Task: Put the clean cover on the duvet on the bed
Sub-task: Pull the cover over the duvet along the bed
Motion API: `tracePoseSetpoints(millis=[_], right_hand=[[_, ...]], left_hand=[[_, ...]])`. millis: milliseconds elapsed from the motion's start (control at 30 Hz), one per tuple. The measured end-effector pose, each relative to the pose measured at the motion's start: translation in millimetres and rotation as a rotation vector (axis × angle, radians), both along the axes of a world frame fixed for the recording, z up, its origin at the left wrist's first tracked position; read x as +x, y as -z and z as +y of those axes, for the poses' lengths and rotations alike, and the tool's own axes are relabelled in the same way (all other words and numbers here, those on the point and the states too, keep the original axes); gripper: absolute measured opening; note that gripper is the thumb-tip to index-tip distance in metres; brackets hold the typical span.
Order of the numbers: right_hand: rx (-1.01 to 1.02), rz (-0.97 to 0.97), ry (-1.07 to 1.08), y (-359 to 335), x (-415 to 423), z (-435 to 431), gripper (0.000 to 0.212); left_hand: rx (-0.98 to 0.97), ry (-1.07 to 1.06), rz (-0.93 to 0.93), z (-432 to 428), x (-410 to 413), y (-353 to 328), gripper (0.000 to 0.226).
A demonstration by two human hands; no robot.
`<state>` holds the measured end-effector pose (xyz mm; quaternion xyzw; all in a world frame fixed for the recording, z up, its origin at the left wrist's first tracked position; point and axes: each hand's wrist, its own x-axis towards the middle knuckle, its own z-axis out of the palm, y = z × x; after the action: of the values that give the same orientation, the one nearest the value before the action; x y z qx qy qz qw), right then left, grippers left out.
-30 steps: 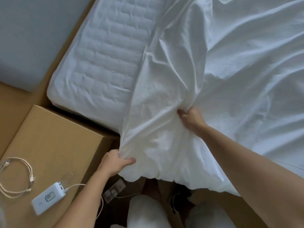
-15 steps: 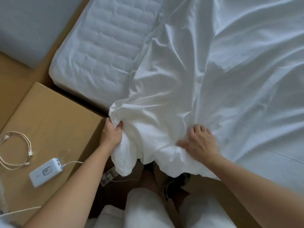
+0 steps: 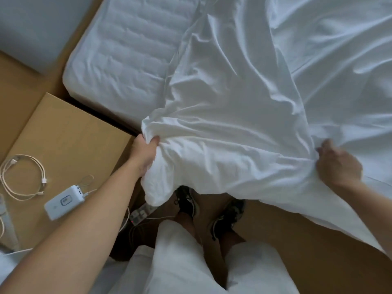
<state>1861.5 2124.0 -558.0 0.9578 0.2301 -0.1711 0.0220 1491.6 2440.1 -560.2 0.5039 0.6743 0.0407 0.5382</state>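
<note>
A white duvet cover (image 3: 237,107) lies rumpled across the bed, its near edge hanging over the bedside. My left hand (image 3: 146,154) grips the cover's bunched left corner at the bed's edge. My right hand (image 3: 337,164) grips a fold of the same edge farther right, fingers curled into the cloth. The stretch of fabric between my hands is pulled taut. Whether the duvet sits inside the cover cannot be seen. The quilted mattress (image 3: 127,58) is bare at the upper left.
A wooden bedside table (image 3: 63,132) stands left of me, carrying a white power bank (image 3: 64,201) and coiled cables (image 3: 21,175). A power strip (image 3: 141,214) lies on the floor by my shoes (image 3: 186,201). A grey wall is at the upper left.
My right hand has slid far to the right along the cover's edge and gripped it there. My left hand kept its hold on the corner. The edge is now spread wider.
</note>
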Motion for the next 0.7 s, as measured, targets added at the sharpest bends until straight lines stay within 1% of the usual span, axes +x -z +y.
tracePoseSetpoints(millis=[33,67,100,133,167,200,233,267,300,333,367,400,433,500,567,633,667,700], right_hand=[[0.167,-0.055,-0.039,-1.1,-26.0,12.9,0.020],[0.347,-0.060,-0.085,-7.5,-61.3,30.7,0.025],[0.480,-0.007,-0.151,-11.6,-101.5,48.0,0.033],[0.553,0.106,-0.220,-10.2,-145.2,62.9,0.043],[0.548,0.314,-0.234,-8.6,-186.2,75.9,0.053],[0.498,0.557,-0.133,-2.9,-222.3,90.3,0.061],[0.426,0.792,0.085,2.9,-246.5,105.0,0.068],[0.373,1.051,0.407,10.0,-264.9,117.7,0.074],[0.402,1.322,0.737,16.7,-278.1,127.7,0.078],[0.518,1.514,0.985,20.7,-288.0,135.4,0.079],[0.676,1.588,1.142,24.4,-296.6,141.1,0.081],[0.815,1.577,1.227,28.5,-304.0,146.2,0.080],[0.895,1.503,1.252,31.8,-309.6,150.7,0.075],[0.893,1.285,1.253,33.1,-316.8,157.4,0.065],[0.911,1.165,1.276,36.6,-319.7,159.9,0.054],[0.972,1.062,1.253,37.4,-319.0,160.3,0.037],[0.975,1.002,1.209,37.4,-318.4,160.5,0.032],[0.975,0.957,1.162,36.0,-318.3,160.8,0.031]], left_hand=[[-0.048,-0.074,-0.021,-3.2,3.5,-4.0,0.037],[-0.104,-0.137,-0.037,-6.2,6.3,-7.0,0.042],[-0.156,-0.179,-0.048,-8.5,7.7,-9.4,0.046],[-0.205,-0.202,-0.061,-8.7,8.5,-11.3,0.049],[-0.256,-0.213,-0.082,-7.8,10.0,-14.1,0.052],[-0.313,-0.209,-0.106,-4.7,9.1,-15.6,0.054],[-0.375,-0.207,-0.140,-2.0,9.9,-17.7,0.055],[-0.441,-0.208,-0.180,0.5,8.0,-17.9,0.057],[-0.506,-0.209,-0.218,2.0,4.9,-17.3,0.059],[-0.560,-0.206,-0.247,2.1,0.7,-16.3,0.061],[-0.606,-0.190,-0.272,1.0,-4.8,-15.4,0.063],[-0.644,-0.154,-0.298,-2.0,-11.9,-15.5,0.065],[-0.673,-0.098,-0.320,-5.8,-20.2,-15.9,0.067],[-0.703,0.054,-0.304,-18.0,-39.3,-15.2,0.072],[-0.730,0.180,-0.260,-35.5,-56.8,-15.0,0.074],[-0.716,0.154,-0.257,-47.2,-64.6,-13.8,0.068],[-0.687,0.102,-0.248,-48.2,-65.1,-13.4,0.062],[-0.648,0.055,-0.229,-45.8,-64.7,-12.6,0.055]])
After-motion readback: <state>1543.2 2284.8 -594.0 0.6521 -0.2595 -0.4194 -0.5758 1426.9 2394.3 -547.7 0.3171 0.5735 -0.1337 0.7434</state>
